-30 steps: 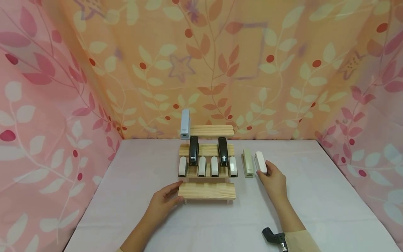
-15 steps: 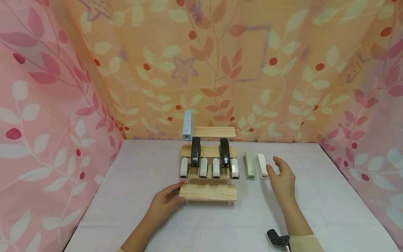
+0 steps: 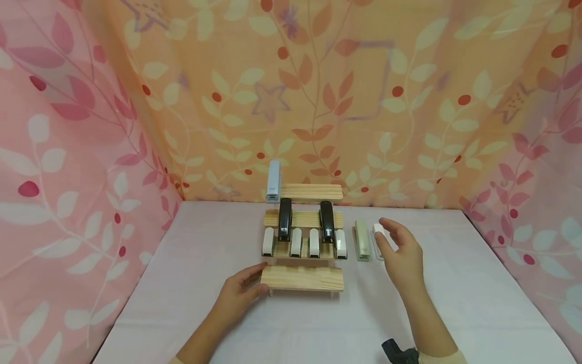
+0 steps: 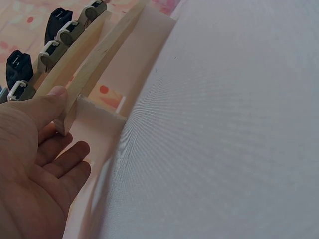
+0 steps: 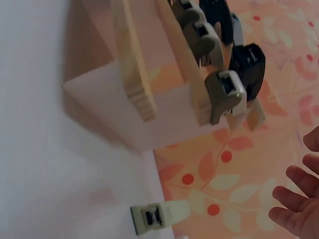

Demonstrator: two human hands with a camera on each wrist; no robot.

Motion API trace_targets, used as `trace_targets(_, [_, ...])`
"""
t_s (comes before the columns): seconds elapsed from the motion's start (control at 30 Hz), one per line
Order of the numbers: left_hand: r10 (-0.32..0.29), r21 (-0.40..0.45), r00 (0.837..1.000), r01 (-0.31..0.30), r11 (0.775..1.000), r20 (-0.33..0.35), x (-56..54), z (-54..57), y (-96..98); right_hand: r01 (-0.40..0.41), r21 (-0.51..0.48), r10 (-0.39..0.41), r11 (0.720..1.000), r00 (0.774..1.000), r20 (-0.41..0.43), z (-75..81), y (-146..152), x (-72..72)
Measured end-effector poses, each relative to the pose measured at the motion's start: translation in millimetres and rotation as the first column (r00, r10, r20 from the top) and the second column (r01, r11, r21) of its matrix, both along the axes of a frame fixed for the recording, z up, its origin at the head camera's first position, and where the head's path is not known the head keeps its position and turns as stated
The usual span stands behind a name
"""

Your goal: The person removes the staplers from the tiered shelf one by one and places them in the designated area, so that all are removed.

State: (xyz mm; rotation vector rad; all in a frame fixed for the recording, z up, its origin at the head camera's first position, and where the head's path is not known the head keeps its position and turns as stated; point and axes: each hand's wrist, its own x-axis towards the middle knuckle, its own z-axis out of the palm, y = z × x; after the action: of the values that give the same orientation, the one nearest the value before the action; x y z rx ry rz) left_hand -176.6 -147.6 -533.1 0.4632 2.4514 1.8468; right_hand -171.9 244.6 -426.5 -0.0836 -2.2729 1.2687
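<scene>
A stepped wooden display rack (image 3: 302,279) stands mid-table in the head view. My left hand (image 3: 236,298) pinches the left end of its lowest board; in the left wrist view the thumb (image 4: 55,99) lies on the wood. On the rack sit several small white staplers (image 3: 296,242) in a row, two black staplers (image 3: 285,220) above them, and a pale blue stapler (image 3: 274,182) at the top left. To the right, a light green stapler (image 3: 362,240) and a white stapler (image 3: 378,232) lie on the table. My right hand (image 3: 403,260) hovers with spread fingers, partly hiding that white stapler.
White cloth covers the table (image 3: 291,331). Floral curtains (image 3: 227,126) close off the back and both sides. A black device (image 3: 399,352) sits at the right wrist. The lowest board holds no stapler.
My right hand has let go of the white stapler, drawn off to the right, then come back left over it. The left hand keeps its place at the rack. The head view shifts slightly.
</scene>
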Motion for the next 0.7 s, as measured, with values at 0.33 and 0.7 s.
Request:
trace_targets(0.33, [0.002,0.029,1.000,-0.003,1.000,0.029,0.1,0.7,-1.4,-0.181,0.035,0.184,0.983,0.975,-0.125,48.2,-44.8,12.9])
trace_targets(0.7, [0.010,0.011,0.999,-0.010,1.000,0.032,-0.5,2.9,-0.1,-0.347,0.008,0.347,0.938,0.935,-0.075,88.2,-89.0,-1.5])
